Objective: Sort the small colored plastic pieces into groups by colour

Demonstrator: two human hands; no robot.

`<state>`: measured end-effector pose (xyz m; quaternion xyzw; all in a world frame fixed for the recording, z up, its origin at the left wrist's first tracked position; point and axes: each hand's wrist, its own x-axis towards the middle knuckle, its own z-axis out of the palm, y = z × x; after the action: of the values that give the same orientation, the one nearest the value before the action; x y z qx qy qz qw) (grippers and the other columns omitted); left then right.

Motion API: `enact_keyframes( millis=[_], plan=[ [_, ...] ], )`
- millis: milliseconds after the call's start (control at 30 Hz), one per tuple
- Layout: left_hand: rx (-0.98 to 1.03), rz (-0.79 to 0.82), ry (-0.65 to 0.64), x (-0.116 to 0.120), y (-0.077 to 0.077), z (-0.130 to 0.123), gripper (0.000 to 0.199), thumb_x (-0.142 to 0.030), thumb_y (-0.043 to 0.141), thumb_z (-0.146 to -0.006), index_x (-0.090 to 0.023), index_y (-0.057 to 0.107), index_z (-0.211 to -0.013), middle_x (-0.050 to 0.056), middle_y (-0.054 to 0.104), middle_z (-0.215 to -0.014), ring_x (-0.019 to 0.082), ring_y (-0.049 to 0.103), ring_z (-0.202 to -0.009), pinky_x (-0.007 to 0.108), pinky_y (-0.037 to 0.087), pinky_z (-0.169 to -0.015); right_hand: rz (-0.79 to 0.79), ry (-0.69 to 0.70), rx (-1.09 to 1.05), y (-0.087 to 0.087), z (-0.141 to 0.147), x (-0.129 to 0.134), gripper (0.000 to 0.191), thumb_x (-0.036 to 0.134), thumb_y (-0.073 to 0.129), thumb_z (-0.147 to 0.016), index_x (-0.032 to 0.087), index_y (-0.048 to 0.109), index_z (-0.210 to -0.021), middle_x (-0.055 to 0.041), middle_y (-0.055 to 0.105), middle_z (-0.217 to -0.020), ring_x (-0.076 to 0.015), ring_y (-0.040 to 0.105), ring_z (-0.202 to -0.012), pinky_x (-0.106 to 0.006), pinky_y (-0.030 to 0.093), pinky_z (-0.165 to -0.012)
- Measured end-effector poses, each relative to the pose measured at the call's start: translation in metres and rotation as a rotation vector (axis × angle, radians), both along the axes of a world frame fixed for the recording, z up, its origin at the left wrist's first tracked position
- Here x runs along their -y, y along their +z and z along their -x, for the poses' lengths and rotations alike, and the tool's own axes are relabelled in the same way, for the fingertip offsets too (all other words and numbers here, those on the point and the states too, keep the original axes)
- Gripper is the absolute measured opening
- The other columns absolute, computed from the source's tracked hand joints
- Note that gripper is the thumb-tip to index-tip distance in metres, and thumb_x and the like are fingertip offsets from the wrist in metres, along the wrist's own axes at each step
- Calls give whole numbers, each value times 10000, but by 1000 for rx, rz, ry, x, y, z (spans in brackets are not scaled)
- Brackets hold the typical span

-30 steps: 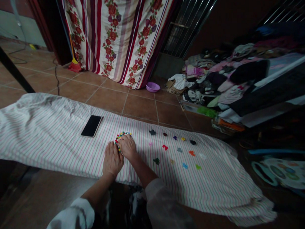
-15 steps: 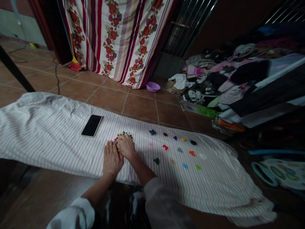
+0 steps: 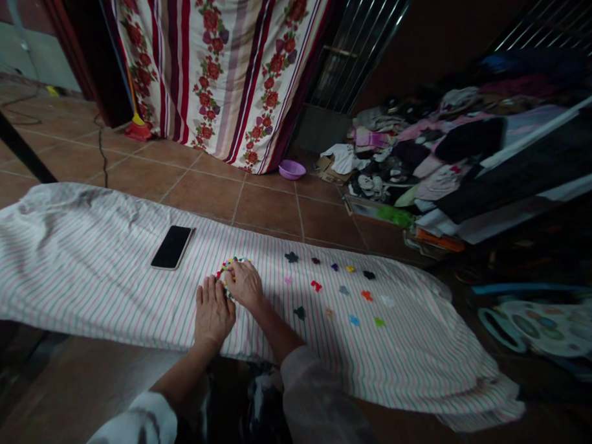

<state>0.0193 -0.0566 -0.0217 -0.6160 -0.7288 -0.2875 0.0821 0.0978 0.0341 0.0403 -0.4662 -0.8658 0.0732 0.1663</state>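
A round ring of small multicoloured pieces (image 3: 240, 259), like beads, lies on the striped cloth (image 3: 107, 254), partly covered by my hands. My left hand (image 3: 213, 310) rests flat with its fingers stretched out, its fingertips at the ring's lower left edge. Over the ring, my right hand (image 3: 246, 285) bends its fingers down at the pieces; whatever is between its fingertips is hidden. To the right, small heaps sorted by colour sit in rows, among them a red heap (image 3: 316, 286), an orange heap (image 3: 366, 296), a dark green heap (image 3: 300, 312) and a light blue heap (image 3: 354, 320).
A phone (image 3: 172, 247) lies left of the ring. Beyond the cloth, a purple basin (image 3: 292, 169) stands on the tiled floor by a flowered curtain (image 3: 252, 74). A broom (image 3: 138, 130) leans there. Clothes (image 3: 419, 146) are piled at the right.
My right hand's fingers have bent more and drawn slightly toward me over the ring, uncovering more of it. The left hand stays flat beside it. The view has shifted a little.
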Motion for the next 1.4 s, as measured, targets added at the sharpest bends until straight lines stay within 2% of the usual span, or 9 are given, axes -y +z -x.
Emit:
enact_keyframes(
  millis=[167,300,400,633,867,1100,1400],
  plan=[
    [4,17,-2,0,1,0,517,-265,383,-868,14,476,-1294,292,478,-1390,357,389,-1372,562,317,-1109,-68,-128,101,-3,-19,-12,287,244,407,-981,193,641,-823,-43,688,-822,-172,575,-834,-270,350,-806],
    [9,24,-4,0,3,-1,515,-251,395,-858,19,489,-1287,292,481,-1388,359,406,-1359,565,311,-1112,-134,-236,78,-7,-42,-24,315,243,416,-973,193,656,-776,-39,685,-761,-168,559,-784,-260,334,-757],
    [-7,25,3,0,5,-1,510,-251,395,-855,15,503,-1277,285,489,-1384,360,418,-1349,561,324,-1104,-157,-281,26,-11,-61,-34,295,244,431,-968,185,673,-809,-38,697,-784,-170,554,-803,-252,330,-758],
    [-3,26,7,0,3,-2,522,-258,380,-856,12,500,-1287,281,482,-1392,356,410,-1356,563,317,-1108,-90,-400,-58,-20,-101,-61,239,222,480,-938,205,704,-1020,-47,718,-974,-186,553,-907,-263,350,-824],
    [-31,10,14,-1,0,-2,509,-257,382,-854,-5,509,-1278,268,495,-1388,351,414,-1355,559,319,-1109,-129,-484,-126,-27,-133,-86,287,204,477,-886,204,739,-1005,-75,711,-976,-212,539,-918,-318,347,-889],
    [-49,12,18,-1,-1,-1,498,-260,395,-856,5,524,-1258,275,500,-1379,356,427,-1345,556,314,-1112,-137,-511,-145,-34,-148,-104,256,201,518,-858,199,756,-951,-100,689,-1056,-234,503,-1008,-346,339,-924],
    [-41,16,16,-1,0,-1,506,-259,400,-851,-21,511,-1283,254,493,-1396,338,402,-1367,551,311,-1118,-141,-470,-101,-46,-146,-119,276,173,491,-849,201,751,-940,-94,700,-1027,-228,502,-1047,-370,310,-952]
  ],
)
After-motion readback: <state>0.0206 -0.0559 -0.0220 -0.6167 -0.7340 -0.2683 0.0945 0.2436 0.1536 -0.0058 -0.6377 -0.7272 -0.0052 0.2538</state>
